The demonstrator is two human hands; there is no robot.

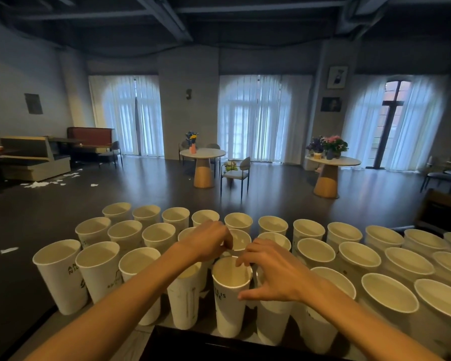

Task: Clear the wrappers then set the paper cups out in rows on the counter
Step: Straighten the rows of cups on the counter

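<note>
Several tall white paper cups stand upright in rows across the dark counter (245, 342). My right hand (268, 272) holds the rim of a front-row cup (231, 295) printed with dark letters, fingers over the far rim and thumb on its near side. My left hand (206, 241) reaches over the middle rows and pinches the rim of a second-row cup (241, 241). Both forearms stretch in from the bottom of the view. No wrapper is visible on the counter.
Beyond the counter lies a dark floor with scraps of white paper (41, 184) at the left. Two round tables (203, 152) (332, 160) with flowers, a chair (236, 173) and a bench seat (34, 157) stand further back. A dark box (443, 209) sits at the right.
</note>
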